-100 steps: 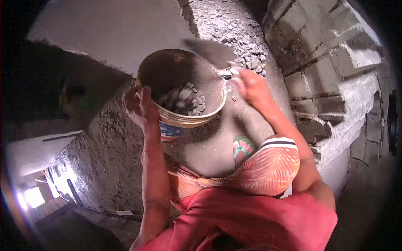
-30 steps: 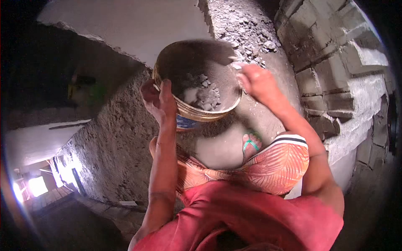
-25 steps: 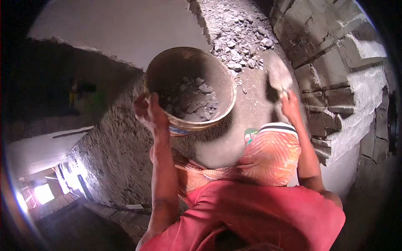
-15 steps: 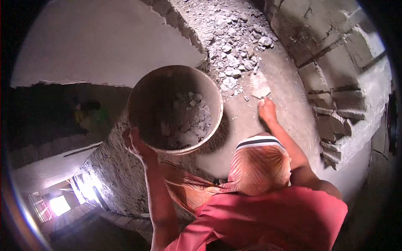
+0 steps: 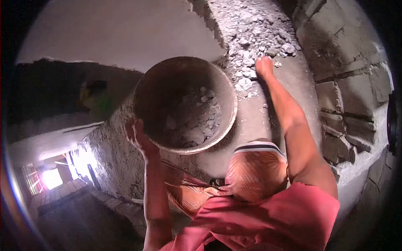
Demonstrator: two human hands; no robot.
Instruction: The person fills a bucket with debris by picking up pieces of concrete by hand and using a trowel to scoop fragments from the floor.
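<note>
A wide, dusty bucket (image 5: 171,83) is tilted so that its mouth faces me, with broken rubble (image 5: 194,136) lying in its lower right part. My left hand (image 5: 141,137) grips the bucket's rim at the lower left. Farther off, my right hand (image 5: 264,67) is closed at the near edge of a heap of loose rubble (image 5: 245,54). It holds what looks like a trowel by the handle; the blade is hard to make out against the stones now.
A pale slab (image 5: 113,33) with a ragged broken edge lies at the upper left. Along the right runs a rough block wall (image 5: 351,100). Bright light enters through an opening (image 5: 52,179) at the lower left, beside a floor of boards.
My right hand has moved forward from the bare floor into the rubble heap, carrying the trowel. My left hand still holds the bucket, which sits slightly farther right in view.
</note>
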